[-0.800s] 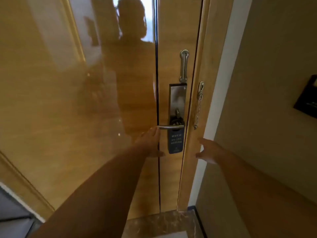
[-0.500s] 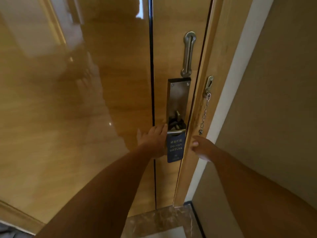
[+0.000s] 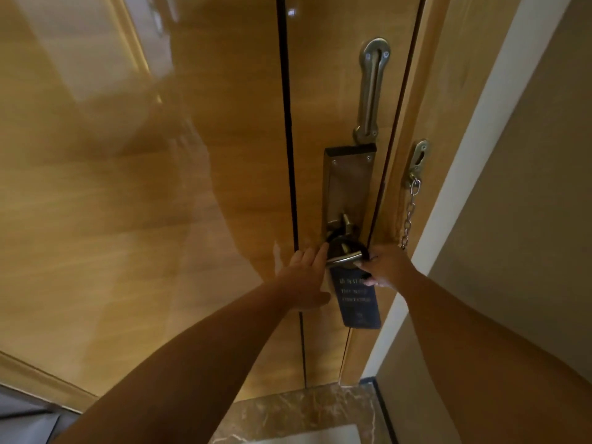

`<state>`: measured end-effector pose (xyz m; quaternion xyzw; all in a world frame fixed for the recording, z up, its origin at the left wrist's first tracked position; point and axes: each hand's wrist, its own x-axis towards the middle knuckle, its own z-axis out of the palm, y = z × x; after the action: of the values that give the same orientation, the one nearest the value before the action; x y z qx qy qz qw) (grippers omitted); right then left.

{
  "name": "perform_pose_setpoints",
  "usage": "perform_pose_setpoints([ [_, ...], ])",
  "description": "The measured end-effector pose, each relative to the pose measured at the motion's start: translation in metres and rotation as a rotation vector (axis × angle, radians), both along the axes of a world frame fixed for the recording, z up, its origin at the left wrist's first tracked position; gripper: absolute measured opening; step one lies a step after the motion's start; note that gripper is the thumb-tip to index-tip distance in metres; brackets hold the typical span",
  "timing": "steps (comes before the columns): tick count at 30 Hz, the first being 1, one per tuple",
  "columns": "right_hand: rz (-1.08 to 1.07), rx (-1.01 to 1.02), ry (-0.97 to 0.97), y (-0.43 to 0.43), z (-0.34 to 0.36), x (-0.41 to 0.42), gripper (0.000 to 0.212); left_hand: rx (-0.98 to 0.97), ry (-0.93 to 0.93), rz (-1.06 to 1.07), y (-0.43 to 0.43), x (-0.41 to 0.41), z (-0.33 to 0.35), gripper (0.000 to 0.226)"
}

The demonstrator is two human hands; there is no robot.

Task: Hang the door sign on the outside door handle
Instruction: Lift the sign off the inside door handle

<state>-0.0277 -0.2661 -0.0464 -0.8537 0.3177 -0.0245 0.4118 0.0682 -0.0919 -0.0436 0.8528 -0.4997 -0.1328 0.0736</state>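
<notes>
A dark blue door sign (image 3: 357,302) with pale lettering hangs by its loop from the silver lever handle (image 3: 344,258) on this side of the glossy wooden door (image 3: 160,187). My left hand (image 3: 304,277) lies flat and open against the door just left of the handle, its fingertips touching the lever's end. At the sign's upper right edge, just below the lever, my right hand (image 3: 387,267) has its thumb and fingers pinched on the sign. The loop's top is dark and partly hidden behind the lever.
A steel lock plate (image 3: 347,187) rises above the handle, with a slotted guard rail (image 3: 371,91) higher up. A security chain (image 3: 410,213) dangles from the door frame (image 3: 448,91) on the right. A beige wall (image 3: 528,219) follows; a marble threshold (image 3: 304,411) lies below.
The view has moved closer to the handle. My right hand went from the door frame onto the sign's upper edge. My left hand has stayed by the lever's end.
</notes>
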Motion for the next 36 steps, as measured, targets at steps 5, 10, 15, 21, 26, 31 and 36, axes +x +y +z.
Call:
perform_pose_setpoints([
  [5, 0.12, 0.101, 0.072, -0.007, 0.026, -0.015, 0.02, -0.197, 0.191, 0.178, -0.004, 0.01, 0.005, 0.054],
  [10, 0.249, 0.137, 0.151, 0.024, 0.037, -0.003, 0.012, -0.317, 0.49, 0.241, 0.003, 0.032, 0.035, 0.018],
  [15, 0.267, 0.277, 0.031, 0.08, 0.014, 0.024, 0.01, -0.49, 0.525, 0.42, 0.036, 0.056, 0.05, 0.035],
  [21, 0.485, 0.38, 0.117, 0.12, 0.0, 0.038, 0.006, -0.373, 0.503, 0.398, 0.049, 0.064, 0.062, 0.055],
  [26, 0.452, 0.456, 0.401, 0.076, 0.0, 0.008, 0.012, -0.246, 0.444, 0.241, 0.011, 0.048, 0.058, 0.053],
  [31, 0.106, 0.555, 0.279, 0.014, -0.003, -0.055, 0.014, -0.022, 0.293, 0.008, -0.055, 0.016, 0.024, 0.055],
  [36, -0.059, 0.564, 0.201, -0.016, 0.015, -0.095, 0.021, -0.167, 0.318, 0.005, -0.065, 0.021, -0.013, 0.031],
])
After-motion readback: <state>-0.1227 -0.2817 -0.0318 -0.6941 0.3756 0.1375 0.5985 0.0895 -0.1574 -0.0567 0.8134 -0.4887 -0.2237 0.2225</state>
